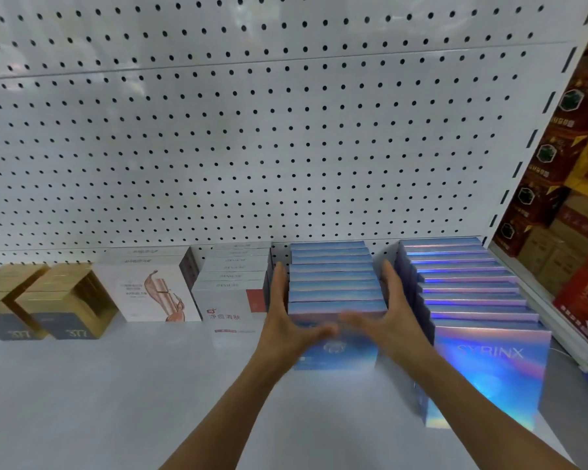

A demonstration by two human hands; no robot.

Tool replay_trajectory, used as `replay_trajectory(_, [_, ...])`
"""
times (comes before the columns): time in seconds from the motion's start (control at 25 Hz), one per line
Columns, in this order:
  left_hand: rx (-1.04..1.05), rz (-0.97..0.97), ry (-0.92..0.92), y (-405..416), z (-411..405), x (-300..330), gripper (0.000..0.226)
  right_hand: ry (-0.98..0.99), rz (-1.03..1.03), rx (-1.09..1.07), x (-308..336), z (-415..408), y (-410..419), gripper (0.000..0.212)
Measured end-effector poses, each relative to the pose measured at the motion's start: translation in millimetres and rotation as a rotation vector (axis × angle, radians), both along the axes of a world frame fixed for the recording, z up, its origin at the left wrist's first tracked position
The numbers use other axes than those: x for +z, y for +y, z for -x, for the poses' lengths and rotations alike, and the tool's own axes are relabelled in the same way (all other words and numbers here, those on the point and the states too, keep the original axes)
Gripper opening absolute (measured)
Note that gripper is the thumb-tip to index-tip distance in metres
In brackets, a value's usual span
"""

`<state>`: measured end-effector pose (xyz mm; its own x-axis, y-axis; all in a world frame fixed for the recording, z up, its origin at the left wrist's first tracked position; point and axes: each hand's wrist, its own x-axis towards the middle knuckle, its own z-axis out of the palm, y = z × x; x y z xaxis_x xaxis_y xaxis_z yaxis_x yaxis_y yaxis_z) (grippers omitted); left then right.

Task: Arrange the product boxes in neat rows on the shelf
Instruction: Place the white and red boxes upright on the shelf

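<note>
White pegboard (pixel 252 137) backs the white shelf (pixel 116 385) we work on. Our fingers: left hand (pixel 286 317) straight and flat against the left side of the middle blue box row (pixel 333 279), thumb across the front box's face; right hand (pixel 387 317) mirrors it on the row's right side, fingers straight, thumb also on the front face. Both pressing, not curled round anything. Thumbs blurred. That row runs front to back, its rear end at the pegboard. Just right of it, a longer iridescent blue row (pixel 469 290), front box marked SYRINX, its boxes slightly staggered. Left of our hands: silver-white box row (pixel 233 283) with red print, then white boxes (pixel 150 290) with a copper figure, then two gold-and-navy stacks (pixel 48 300) at far left. Red and brown cartons (pixel 564 164) sit beyond the shelf upright at right.
</note>
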<state>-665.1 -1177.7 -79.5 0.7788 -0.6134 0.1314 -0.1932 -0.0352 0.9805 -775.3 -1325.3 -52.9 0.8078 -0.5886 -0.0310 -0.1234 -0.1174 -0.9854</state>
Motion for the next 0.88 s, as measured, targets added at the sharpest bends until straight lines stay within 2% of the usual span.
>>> replay_trajectory(0.08, [0.068,-0.003,0.174,-10,-7,19,0.102,0.095,-0.153,-0.196,8,-24,-12,0.079])
replay_trajectory(0.2, [0.152,0.039,0.402,-21,-14,17,0.091,0.148,-0.382,-0.416,-31,-47,-51,0.11])
replay_trajectory(0.28, [0.16,0.134,0.447,-22,-10,19,0.067,0.172,-0.398,-0.466,-50,-54,-61,0.11])
replay_trajectory(0.32, [0.146,0.172,0.45,-23,-11,18,0.051,0.189,-0.391,-0.47,-47,-55,-59,0.108])
replay_trajectory(0.36, [0.145,0.195,0.468,-25,-14,18,0.045,0.196,-0.379,-0.464,-41,-56,-57,0.107])
replay_trajectory(0.4, [0.154,0.192,0.489,-27,-19,22,0.048,0.207,-0.361,-0.461,-37,-58,-56,0.109])
replay_trajectory(0.52, [0.176,0.157,0.499,-33,-33,34,0.082,0.183,-0.381,-0.393,-30,-64,-61,0.129])
replay_trajectory(0.6, [0.177,0.142,0.507,-35,-36,37,0.077,0.181,-0.424,-0.382,-27,-68,-67,0.132])
replay_trajectory(0.68, [0.132,0.176,0.534,-36,-35,44,0.066,0.183,-0.399,-0.359,-8,-61,-56,0.114])
replay_trajectory(0.76, [0.136,0.169,0.517,-35,-27,47,0.059,0.096,-0.294,-0.232,22,-46,-29,0.062])
replay_trajectory(0.8, [0.147,0.155,0.476,-32,-22,47,0.053,0.05,-0.197,-0.173,29,-39,-20,0.039])
replay_trajectory(0.84, [0.163,0.119,0.394,-26,-18,43,0.048,0.024,-0.044,-0.121,29,-31,-17,0.03])
replay_trajectory(0.88, [0.138,0.064,0.267,-18,-14,40,0.05,0.043,0.147,-0.05,26,-21,-17,0.029])
